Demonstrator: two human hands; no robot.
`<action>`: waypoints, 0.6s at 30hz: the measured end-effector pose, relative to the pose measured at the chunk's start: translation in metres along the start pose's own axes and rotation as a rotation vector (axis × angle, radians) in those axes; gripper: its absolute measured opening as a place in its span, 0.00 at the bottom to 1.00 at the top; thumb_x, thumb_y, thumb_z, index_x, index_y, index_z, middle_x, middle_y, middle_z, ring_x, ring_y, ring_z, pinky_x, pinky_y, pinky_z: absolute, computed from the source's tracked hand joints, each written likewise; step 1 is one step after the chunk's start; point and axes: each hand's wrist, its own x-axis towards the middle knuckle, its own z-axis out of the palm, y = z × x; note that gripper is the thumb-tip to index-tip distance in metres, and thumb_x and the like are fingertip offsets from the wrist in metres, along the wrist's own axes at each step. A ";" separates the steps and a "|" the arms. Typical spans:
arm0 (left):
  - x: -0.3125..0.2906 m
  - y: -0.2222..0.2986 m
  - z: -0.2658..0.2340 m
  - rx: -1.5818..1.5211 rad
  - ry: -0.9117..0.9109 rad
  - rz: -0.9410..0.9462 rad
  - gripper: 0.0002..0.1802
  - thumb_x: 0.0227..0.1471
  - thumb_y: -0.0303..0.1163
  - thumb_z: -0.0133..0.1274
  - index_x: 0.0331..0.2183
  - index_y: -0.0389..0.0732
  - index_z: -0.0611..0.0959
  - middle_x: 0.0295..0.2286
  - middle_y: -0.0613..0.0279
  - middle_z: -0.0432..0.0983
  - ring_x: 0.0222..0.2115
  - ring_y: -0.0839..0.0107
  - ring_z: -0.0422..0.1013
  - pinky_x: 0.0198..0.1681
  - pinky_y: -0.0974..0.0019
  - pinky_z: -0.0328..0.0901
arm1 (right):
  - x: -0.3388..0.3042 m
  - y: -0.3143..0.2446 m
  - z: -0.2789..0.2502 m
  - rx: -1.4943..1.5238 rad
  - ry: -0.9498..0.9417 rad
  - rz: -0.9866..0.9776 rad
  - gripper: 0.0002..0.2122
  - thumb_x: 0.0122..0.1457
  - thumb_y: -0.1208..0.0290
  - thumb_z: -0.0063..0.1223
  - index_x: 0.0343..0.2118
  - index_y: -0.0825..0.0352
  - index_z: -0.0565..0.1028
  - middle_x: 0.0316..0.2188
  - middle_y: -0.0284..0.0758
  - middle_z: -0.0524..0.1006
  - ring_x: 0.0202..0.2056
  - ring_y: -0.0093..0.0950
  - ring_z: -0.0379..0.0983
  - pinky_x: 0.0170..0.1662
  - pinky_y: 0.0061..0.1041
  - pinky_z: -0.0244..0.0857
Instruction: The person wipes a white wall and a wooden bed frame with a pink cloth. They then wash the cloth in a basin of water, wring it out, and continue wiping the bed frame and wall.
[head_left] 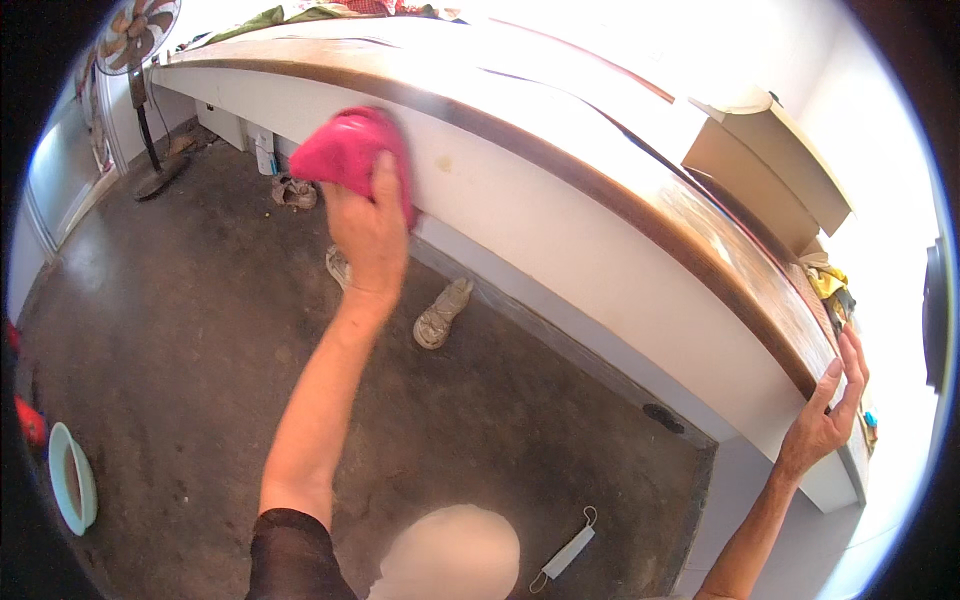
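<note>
My left hand (368,240) is closed on a bright pink cloth (348,148), bunched and slightly blurred. The cloth is at the white side panel (560,240) of a long raised platform, just below its brown edge; whether it presses on the panel I cannot tell. Over on the right, my right hand (818,425) has its fingers stretched out and apart, at the platform's right end, and holds nothing. Beside its fingertips lies a yellow and dark bundle of fabric (828,283).
An open cardboard box (755,165) stands on the platform. Shoes (443,314) lie on the dark floor below the panel. A standing fan (138,45) is at the far left, a pale blue basin (73,480) at the near left. A face mask (570,553) lies on the floor near me.
</note>
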 end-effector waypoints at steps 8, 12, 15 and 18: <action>-0.080 0.051 0.001 -0.069 -0.430 0.403 0.15 0.45 0.26 0.60 0.38 0.35 0.81 0.37 0.52 0.78 0.41 0.55 0.73 0.47 0.57 0.65 | -0.002 -0.001 0.011 -0.121 0.028 -0.118 0.12 0.65 0.77 0.41 0.48 0.68 0.74 0.51 0.39 0.74 0.56 0.33 0.66 0.62 0.36 0.55; -0.041 0.028 0.003 -0.139 -0.302 0.353 0.18 0.44 0.27 0.61 0.40 0.34 0.79 0.37 0.53 0.78 0.38 0.59 0.75 0.43 0.61 0.68 | -0.004 0.013 0.003 -0.163 0.005 -0.203 0.13 0.65 0.76 0.40 0.49 0.67 0.73 0.52 0.39 0.74 0.57 0.34 0.65 0.62 0.36 0.55; 0.000 0.015 -0.002 -0.056 -0.114 0.046 0.11 0.49 0.25 0.59 0.36 0.34 0.80 0.33 0.55 0.78 0.35 0.66 0.73 0.43 0.63 0.66 | -0.004 0.011 0.004 -0.141 0.009 -0.203 0.13 0.65 0.77 0.40 0.49 0.67 0.73 0.52 0.40 0.74 0.57 0.34 0.65 0.62 0.36 0.55; 0.022 0.002 -0.001 0.067 0.015 0.079 0.13 0.50 0.31 0.60 0.36 0.33 0.79 0.31 0.54 0.78 0.33 0.67 0.73 0.40 0.63 0.66 | -0.004 0.007 0.011 -0.104 0.038 -0.189 0.13 0.65 0.77 0.40 0.49 0.68 0.73 0.52 0.41 0.74 0.57 0.35 0.65 0.62 0.37 0.55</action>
